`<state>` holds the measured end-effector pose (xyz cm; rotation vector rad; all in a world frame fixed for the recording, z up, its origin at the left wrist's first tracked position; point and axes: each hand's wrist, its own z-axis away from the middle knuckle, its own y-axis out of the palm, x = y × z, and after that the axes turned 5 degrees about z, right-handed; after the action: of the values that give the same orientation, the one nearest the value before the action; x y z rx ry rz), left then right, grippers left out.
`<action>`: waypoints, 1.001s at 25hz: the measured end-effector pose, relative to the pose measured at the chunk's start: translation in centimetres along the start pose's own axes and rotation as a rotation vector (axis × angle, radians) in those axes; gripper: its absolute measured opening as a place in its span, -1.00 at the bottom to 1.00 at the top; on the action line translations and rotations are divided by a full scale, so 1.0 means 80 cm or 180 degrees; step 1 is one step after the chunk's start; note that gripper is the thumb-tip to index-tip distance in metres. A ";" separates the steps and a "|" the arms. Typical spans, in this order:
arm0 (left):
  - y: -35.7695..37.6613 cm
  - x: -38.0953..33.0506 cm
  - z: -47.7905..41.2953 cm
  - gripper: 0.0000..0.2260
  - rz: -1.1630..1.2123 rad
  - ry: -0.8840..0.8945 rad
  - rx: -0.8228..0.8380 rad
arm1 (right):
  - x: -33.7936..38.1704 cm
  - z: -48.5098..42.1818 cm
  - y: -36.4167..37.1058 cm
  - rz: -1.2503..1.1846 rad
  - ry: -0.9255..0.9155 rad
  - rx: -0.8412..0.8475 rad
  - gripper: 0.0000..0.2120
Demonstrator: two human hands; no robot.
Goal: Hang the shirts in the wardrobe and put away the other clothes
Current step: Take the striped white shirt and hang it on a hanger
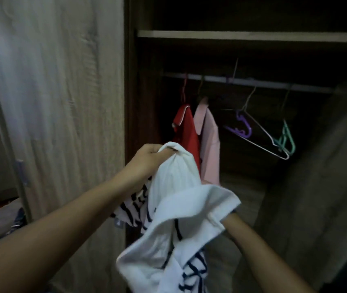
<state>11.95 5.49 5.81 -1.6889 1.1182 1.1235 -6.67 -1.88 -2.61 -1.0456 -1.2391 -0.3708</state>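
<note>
A: Step?

B: Hanging. I've got the shirt (181,208) up in both hands, right in front of the open wardrobe (129,92). It's on no hanger yet.

A: Hands?

B: My left hand (149,157) is clenched on a bunch of cloth at the top. My right hand (230,218) is buried under a fold and only the wrist end shows, so I can't tell what its fingers are doing.

A: Next move?

B: My read: find the collar, free one hand, grab a spare hanger. The shirt's a wad, so the neck opening has to be found first. The purple hanger (243,129), wire hanger (261,142) and green hanger (286,138) all hang bare on the rail (253,82). They're to the right of the red shirt (186,127) and pink shirt (209,140), which touch each other.

A: How does the shirt look?

B: White with dark stripes. It's crumpled and limp. One flap is draped over my right wrist, and the lower end runs out of frame. I'd guess it's soft and slips easily, so a loose pinch could drop it.
</note>
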 end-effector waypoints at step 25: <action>0.009 0.152 0.100 -0.44 -0.0955 0.0915 0.0093 | 0.113 -0.090 0.012 -0.0896 -0.0212 -0.1419 -0.80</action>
<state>11.95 9.87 -8.06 -1.9609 1.0015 0.6896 1.35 -4.60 5.33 -1.2672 -1.4030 -0.8650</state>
